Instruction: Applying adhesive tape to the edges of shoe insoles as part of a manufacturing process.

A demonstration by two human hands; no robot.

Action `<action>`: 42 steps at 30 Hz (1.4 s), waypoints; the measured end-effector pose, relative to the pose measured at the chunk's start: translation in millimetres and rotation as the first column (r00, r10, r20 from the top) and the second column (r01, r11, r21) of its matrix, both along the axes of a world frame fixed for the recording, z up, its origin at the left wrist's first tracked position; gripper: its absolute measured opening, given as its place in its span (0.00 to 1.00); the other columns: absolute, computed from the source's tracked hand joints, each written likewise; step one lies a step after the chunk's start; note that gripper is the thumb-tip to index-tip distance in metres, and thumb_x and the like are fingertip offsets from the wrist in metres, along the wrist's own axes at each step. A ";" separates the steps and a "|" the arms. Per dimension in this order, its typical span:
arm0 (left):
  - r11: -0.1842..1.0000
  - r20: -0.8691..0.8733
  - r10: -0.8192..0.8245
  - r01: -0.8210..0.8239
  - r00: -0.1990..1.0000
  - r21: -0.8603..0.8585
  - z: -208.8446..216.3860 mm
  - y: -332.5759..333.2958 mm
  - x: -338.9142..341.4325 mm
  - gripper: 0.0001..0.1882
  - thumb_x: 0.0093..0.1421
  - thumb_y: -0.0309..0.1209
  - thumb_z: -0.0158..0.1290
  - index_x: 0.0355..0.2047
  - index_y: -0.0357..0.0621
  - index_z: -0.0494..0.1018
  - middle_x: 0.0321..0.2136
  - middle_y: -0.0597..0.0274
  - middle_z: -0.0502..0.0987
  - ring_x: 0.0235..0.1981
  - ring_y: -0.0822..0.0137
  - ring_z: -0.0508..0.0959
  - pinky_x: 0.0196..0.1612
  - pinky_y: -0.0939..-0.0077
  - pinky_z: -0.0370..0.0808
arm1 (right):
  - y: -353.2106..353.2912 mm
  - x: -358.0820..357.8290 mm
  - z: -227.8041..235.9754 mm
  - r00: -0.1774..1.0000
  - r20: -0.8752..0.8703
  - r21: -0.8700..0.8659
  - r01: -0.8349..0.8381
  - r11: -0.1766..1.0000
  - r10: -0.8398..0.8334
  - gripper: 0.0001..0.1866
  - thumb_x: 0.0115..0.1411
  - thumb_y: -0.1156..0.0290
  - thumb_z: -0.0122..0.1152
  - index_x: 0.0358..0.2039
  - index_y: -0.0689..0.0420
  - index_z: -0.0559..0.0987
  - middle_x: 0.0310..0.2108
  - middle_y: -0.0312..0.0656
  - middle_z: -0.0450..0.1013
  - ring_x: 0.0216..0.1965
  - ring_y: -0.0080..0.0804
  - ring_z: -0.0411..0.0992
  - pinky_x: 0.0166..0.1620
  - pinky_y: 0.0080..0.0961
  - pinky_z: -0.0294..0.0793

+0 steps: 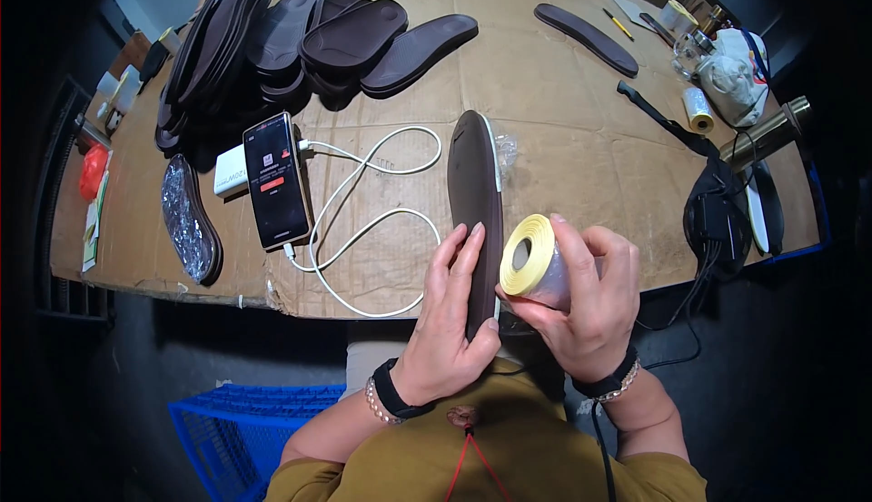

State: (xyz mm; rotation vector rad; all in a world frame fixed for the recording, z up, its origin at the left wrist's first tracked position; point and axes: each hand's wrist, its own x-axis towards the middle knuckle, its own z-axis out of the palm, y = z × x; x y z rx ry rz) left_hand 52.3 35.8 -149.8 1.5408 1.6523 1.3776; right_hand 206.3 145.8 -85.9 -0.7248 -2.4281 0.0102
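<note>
A long dark brown shoe insole (473, 170) stretches away from me at the table's near edge, with a pale layer showing along its right side. My left hand (445, 334) grips its near part, fingers over the top and thumb at the right edge. Just right of the insole, my right hand (595, 307) is closed around a roll of clear labels (538, 270) with a yellowish end and a hollow core. The roll's lower side is hidden by my fingers. Beyond it, a piece of clear film (509, 149) lies against the insole's far right edge.
Left of centre lie a phone (277, 179), a white power bank (231, 173) and a looping white cable (371, 161). Stacked insoles (354, 37) fill the far left; a wrapped one (188, 220) lies nearer. A black strapped pouch (718, 216) and metal tube (767, 134) sit right.
</note>
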 end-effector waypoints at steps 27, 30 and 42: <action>0.987 -0.104 0.147 -0.152 0.984 -0.047 0.4 9.5 -2.5 0.43 0.54 0.27 0.53 0.73 0.37 0.57 0.64 0.37 0.62 0.66 0.39 0.65 0.71 0.51 0.61 | 23.7 -5.0 -11.4 0.989 -0.140 -0.159 -0.065 0.985 0.043 0.45 0.40 0.69 0.86 0.61 0.58 0.76 0.49 0.49 0.75 0.48 0.50 0.75 0.50 0.43 0.76; 0.988 -0.096 0.142 -0.146 0.985 -0.039 -1.4 9.9 -3.2 0.44 0.54 0.28 0.55 0.73 0.37 0.57 0.63 0.35 0.62 0.64 0.37 0.65 0.70 0.48 0.61 | 22.3 -8.4 -15.0 0.988 -0.157 -0.131 -0.013 0.991 -0.008 0.45 0.40 0.68 0.87 0.61 0.58 0.76 0.48 0.48 0.74 0.46 0.50 0.75 0.49 0.42 0.76; 0.989 -0.097 0.140 -0.143 0.985 -0.028 -3.0 10.2 -2.2 0.45 0.53 0.29 0.56 0.73 0.37 0.57 0.63 0.33 0.60 0.63 0.34 0.64 0.68 0.45 0.63 | 18.6 -12.7 -15.2 0.988 -0.147 -0.084 0.037 0.996 -0.049 0.45 0.40 0.69 0.87 0.61 0.57 0.76 0.48 0.48 0.73 0.46 0.49 0.73 0.49 0.42 0.75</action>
